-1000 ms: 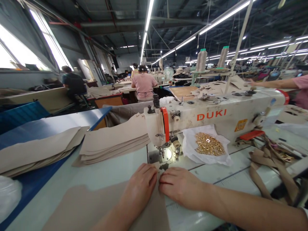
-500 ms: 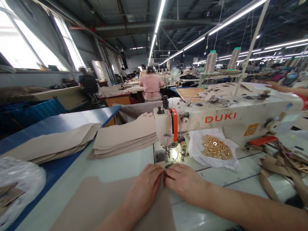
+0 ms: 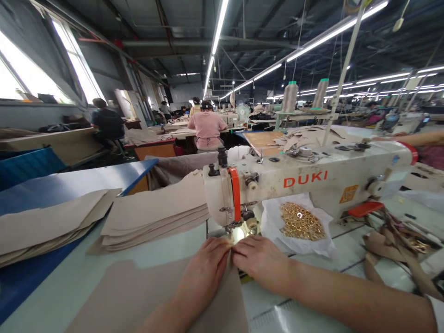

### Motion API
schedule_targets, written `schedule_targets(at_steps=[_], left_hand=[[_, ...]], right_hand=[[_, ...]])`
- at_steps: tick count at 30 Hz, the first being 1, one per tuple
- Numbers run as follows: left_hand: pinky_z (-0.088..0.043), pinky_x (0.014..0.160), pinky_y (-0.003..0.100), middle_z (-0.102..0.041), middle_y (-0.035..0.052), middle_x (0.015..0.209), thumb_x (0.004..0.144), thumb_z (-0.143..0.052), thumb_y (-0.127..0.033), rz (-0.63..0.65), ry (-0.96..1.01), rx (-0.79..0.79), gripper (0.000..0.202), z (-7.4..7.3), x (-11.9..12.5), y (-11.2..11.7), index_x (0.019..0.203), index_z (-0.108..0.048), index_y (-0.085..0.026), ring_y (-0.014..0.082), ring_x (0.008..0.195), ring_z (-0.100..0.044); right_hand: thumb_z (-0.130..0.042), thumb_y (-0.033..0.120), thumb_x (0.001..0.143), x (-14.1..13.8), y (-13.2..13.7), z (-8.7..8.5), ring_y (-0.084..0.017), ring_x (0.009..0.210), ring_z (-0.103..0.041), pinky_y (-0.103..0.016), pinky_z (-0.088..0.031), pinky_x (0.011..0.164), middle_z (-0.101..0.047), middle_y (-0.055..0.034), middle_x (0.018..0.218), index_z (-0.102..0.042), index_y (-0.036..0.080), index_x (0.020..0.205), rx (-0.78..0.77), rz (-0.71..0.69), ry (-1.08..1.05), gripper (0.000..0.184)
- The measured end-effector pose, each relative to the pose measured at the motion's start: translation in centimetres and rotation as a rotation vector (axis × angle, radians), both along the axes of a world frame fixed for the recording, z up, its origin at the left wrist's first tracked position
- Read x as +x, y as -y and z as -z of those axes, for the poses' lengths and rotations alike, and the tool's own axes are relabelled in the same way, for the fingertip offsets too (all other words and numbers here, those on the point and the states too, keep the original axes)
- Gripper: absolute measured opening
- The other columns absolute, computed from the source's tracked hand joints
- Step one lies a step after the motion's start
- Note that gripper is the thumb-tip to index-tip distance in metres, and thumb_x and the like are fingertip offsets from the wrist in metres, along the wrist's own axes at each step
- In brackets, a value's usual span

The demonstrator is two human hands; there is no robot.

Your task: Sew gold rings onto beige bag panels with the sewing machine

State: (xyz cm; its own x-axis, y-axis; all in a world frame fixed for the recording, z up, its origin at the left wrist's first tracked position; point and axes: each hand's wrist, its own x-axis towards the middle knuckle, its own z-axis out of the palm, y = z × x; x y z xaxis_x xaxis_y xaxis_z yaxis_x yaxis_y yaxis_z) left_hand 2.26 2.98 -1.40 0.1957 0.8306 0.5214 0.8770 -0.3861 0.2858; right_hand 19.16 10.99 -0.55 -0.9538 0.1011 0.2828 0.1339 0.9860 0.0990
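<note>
Just in front of the needle area of a white sewing machine [image 3: 267, 180], my two hands meet at the edge of a beige fabric panel [image 3: 138, 296]. My left hand [image 3: 206, 266] pinches the panel's upper corner, its fingertips closed. Close against it, my right hand [image 3: 262, 259] pinches the same edge from the right side. The panel lies on the pale green table, spreading left and toward me. My fingers hide the held corner, and the presser foot is mostly covered by my hands.
Behind the panel lies a stack of beige fabric pieces [image 3: 156, 212], with another stack [image 3: 52, 222] on the blue surface at left. Gold metal rings [image 3: 301, 222] sit on white wrapping under the machine arm. Beige straps [image 3: 391, 252] lie at right. People sit working farther back.
My hands have carried the panel's corner closer to the needle area, now nearly under it. The view has turned slightly right, and the plastic bag at left has left the picture.
</note>
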Motion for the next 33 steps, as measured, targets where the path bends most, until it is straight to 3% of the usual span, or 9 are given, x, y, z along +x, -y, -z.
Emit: schedule_targets(at_steps=[9, 20, 33], left_hand=[[-0.055, 0.079, 0.033, -0.070, 0.0045, 0.090, 0.090, -0.045, -0.016, 0.005, 0.008, 0.033, 0.021, 0.4, -0.7, -1.7, 0.094, -0.065, -0.020, 0.0189, 0.086, -0.063], [-0.056, 0.079, 0.034, -0.071, 0.0064, 0.090, 0.090, -0.046, -0.018, -0.020, 0.007, 0.039, 0.021, 0.6, -1.1, -2.1, 0.094, -0.067, -0.019, 0.0191, 0.086, -0.064], [-0.055, 0.082, 0.034, -0.070, 0.0066, 0.092, 0.089, -0.046, -0.017, -0.031, -0.001, -0.002, 0.020, 0.2, -1.0, -1.7, 0.091, -0.066, -0.018, 0.0191, 0.088, -0.064]], right_hand=[[-0.055, 0.016, 0.090, -0.4, -1.1, 0.3, -0.020, 0.096, -0.056, -0.032, -0.043, 0.083, -0.064, -0.0077, 0.100, -0.059, 0.013, 0.097, -0.100, 0.029, -0.030, 0.009], [-0.054, 0.015, 0.090, -0.6, -1.4, 0.3, -0.020, 0.095, -0.057, -0.032, -0.044, 0.077, -0.064, -0.0073, 0.100, -0.058, 0.014, 0.098, -0.113, 0.050, -0.004, 0.009], [-0.056, 0.016, 0.090, -0.3, -0.7, 0.4, -0.020, 0.095, -0.057, -0.032, -0.044, 0.084, -0.065, -0.0060, 0.100, -0.059, 0.013, 0.098, -0.109, 0.059, -0.048, 0.009]])
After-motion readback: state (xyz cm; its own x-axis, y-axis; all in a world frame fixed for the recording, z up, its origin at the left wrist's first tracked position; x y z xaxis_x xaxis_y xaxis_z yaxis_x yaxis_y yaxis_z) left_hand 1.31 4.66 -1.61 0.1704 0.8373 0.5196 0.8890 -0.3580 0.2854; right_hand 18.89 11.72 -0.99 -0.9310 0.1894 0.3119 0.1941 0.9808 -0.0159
